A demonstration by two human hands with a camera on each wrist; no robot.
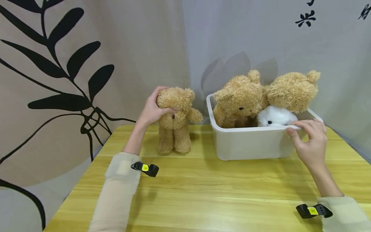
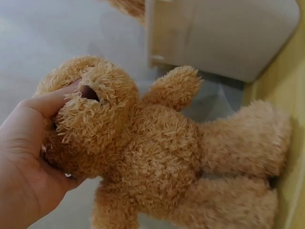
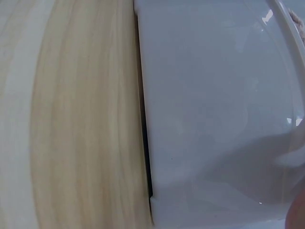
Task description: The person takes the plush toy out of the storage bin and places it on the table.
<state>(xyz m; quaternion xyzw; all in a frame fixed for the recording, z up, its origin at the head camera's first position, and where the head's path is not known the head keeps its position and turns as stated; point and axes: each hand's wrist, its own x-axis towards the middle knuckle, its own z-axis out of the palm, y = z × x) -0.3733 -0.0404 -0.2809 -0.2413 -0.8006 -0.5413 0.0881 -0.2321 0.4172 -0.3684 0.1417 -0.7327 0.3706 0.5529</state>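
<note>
A light-brown teddy bear (image 1: 174,124) stands upright on the table, left of a white plastic bin (image 1: 249,143). My left hand (image 1: 150,109) grips its head from the side, the thumb across the face near the nose. In the left wrist view the bear (image 2: 152,152) fills the middle, its legs at the tabletop. At the bin's front right corner, my right hand (image 1: 313,141) holds the rim, thumb outside and fingers over the top. The right wrist view shows mostly the bin's smooth wall (image 3: 214,95), with a bit of the hand at the lower right edge.
Two brown teddy bears, one on the left (image 1: 239,96) and one on the right (image 1: 292,91), rise above the bin's rim. A white plush toy (image 1: 275,116) sits low between them. Behind the wooden table (image 1: 220,193) hangs a curtain (image 1: 139,48) with black leaf prints.
</note>
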